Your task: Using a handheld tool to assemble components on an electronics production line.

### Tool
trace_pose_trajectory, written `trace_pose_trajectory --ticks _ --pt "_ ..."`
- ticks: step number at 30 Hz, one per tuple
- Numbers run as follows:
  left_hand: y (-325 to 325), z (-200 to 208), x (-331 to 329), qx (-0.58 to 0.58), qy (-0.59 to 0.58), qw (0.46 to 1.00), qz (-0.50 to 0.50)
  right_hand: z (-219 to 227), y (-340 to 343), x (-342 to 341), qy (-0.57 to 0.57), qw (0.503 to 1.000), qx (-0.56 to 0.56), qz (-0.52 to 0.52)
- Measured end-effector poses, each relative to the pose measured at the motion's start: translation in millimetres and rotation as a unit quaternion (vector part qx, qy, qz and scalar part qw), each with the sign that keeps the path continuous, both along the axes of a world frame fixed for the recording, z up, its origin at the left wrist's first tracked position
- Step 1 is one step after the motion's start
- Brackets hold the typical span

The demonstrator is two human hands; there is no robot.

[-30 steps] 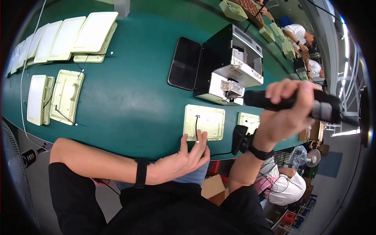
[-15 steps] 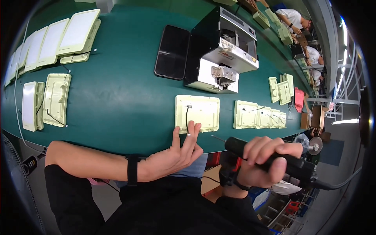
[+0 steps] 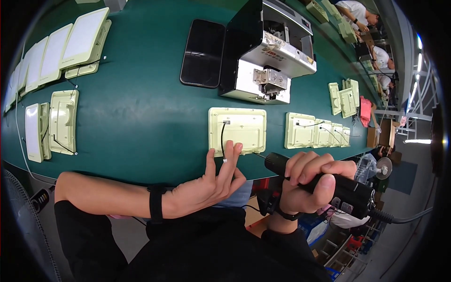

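Note:
A pale yellow-green plastic panel [image 3: 246, 130] lies flat on the green table in front of me. A short black cable [image 3: 222, 136] with a small white plug runs from a slot in it toward its near edge. My left hand [image 3: 218, 177] rests its spread fingertips on the panel's near edge, beside the cable's end. In my right hand [image 3: 314, 178] is a black corded electric screwdriver [image 3: 350, 192], held level and gripped around its body. Its thin bit points left, with the tip close to the panel's near right corner; I cannot tell whether it touches.
Beyond the panel stand a black and silver machine [image 3: 263, 80] and a black glossy slab [image 3: 203, 54]. Overlapping similar panels [image 3: 300, 130] lie at the right. White-faced units [image 3: 55, 51] line the far left, with another opened housing [image 3: 64, 122] nearer. Other people [image 3: 359, 14] work at the far right.
The screwdriver in my right hand has moved slightly left and up, its bit now closer to the panel's corner. My left hand keeps its place on the panel. The view has shifted a little.

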State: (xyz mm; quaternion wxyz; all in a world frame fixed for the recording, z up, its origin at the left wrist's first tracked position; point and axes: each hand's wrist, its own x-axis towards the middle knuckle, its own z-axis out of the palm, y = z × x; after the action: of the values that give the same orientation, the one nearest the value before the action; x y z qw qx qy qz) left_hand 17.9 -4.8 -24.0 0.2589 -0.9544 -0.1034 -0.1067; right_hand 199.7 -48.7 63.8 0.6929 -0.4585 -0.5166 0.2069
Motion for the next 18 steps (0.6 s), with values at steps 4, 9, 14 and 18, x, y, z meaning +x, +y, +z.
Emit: trace_pose_trajectory --ticks 4,9,14,18 --pt "0 1 -2 0.003 0.005 1.0 0.002 -4 3 -2 0.008 1.0 0.01 -0.007" --pt "9 17 -16 -0.084 0.004 0.996 -0.022 18 11 -13 0.009 0.998 0.04 0.057" --pt "37 83 -18 -0.254 0.002 0.967 -0.03 82 64 -13 0.022 0.99 0.139 0.013" --pt "45 85 -34 -0.243 0.019 0.968 0.053 82 98 -31 0.005 0.993 0.094 -0.065"
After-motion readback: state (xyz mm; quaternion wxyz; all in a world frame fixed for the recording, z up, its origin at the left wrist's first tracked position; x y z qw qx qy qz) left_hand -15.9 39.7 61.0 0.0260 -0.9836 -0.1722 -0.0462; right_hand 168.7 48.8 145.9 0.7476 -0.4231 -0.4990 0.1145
